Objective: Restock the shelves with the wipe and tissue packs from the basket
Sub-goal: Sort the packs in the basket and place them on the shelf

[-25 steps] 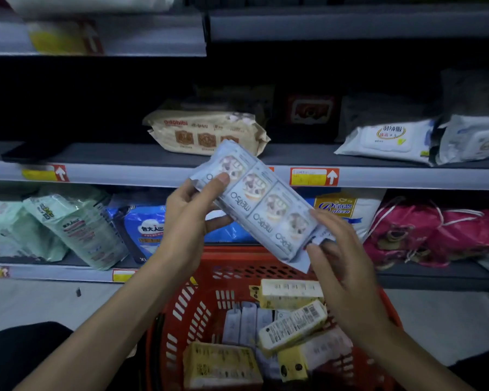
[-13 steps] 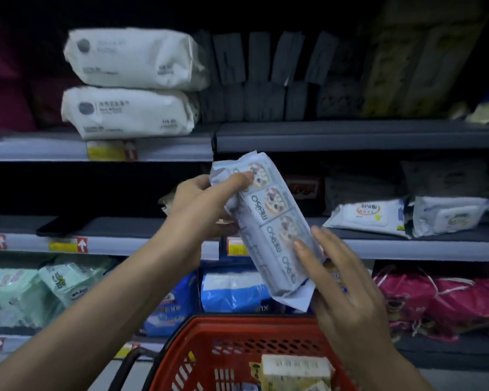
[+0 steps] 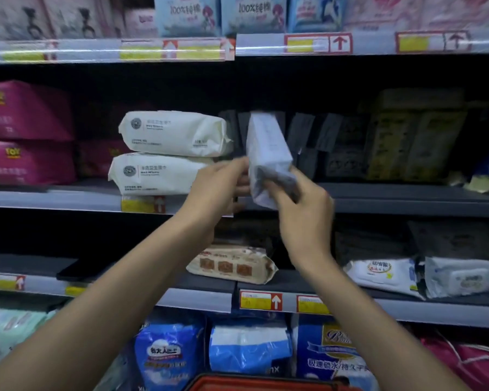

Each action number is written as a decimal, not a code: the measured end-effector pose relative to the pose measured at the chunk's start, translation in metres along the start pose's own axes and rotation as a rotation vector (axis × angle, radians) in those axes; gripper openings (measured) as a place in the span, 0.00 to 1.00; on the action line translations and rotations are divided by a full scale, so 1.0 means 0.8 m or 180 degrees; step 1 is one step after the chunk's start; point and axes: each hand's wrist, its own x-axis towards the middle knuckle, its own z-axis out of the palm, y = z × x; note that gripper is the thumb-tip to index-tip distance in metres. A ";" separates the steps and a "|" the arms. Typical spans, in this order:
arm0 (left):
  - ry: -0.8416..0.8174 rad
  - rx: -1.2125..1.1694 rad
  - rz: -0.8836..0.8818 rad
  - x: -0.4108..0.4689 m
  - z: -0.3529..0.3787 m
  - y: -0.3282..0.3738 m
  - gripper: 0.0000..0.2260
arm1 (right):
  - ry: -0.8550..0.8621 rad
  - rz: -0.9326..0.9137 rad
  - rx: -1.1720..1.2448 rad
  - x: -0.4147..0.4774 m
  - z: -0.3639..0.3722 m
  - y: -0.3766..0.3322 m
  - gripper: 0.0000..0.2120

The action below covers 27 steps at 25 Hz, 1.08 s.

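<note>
Both grips are up at the middle shelf (image 3: 68,198), holding one pale tissue pack (image 3: 267,142) between them. The pack stands on end and leans a little to the left. Its top is level with the dark packs (image 3: 308,131) that stand in a row behind it. Its lower end is just above the shelf's front edge.

The right grip (image 3: 302,210) is clamped on the bottom of the pack, with the fingers (image 3: 277,182) curled round its lower corner from the right. The left grip (image 3: 218,190) pinches the pack's lower left edge, thumb over fingers. Motion blur hides exactly how far its fingertips wrap round.

Just left of the left grip, two white wipe packs (image 3: 175,134) lie flat on the same shelf, one stacked on the other. Well beyond them to the left are magenta packs (image 3: 26,114).

Under both grips, one shelf down, a beige pack (image 3: 232,263) lies flat. Lower and to the right of the right grip are more white wipe packs with printed lids (image 3: 378,275).

Far below the forearms, blue packs (image 3: 167,354) stand on the lowest visible shelf. The red rim of the basket (image 3: 266,386) shows at the bottom edge of the view; its contents are out of sight.

Above the grips, the top shelf carries pale blue and pink packs (image 3: 189,15)
</note>
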 end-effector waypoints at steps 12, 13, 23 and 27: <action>-0.0018 0.0316 -0.0455 -0.022 -0.038 -0.061 0.10 | -0.0771 0.0628 -0.0425 0.032 0.014 0.008 0.18; -0.0032 0.0342 -0.0428 -0.023 -0.039 -0.063 0.10 | -0.0784 0.0630 -0.0426 0.027 0.008 0.006 0.22; -0.0905 0.1113 -0.0149 -0.082 -0.058 -0.146 0.26 | -0.1536 0.0959 -0.0776 -0.105 -0.103 0.030 0.32; -0.1594 0.1838 -0.0457 -0.122 -0.057 -0.229 0.35 | -0.2370 0.1170 -0.1298 -0.185 -0.130 0.093 0.35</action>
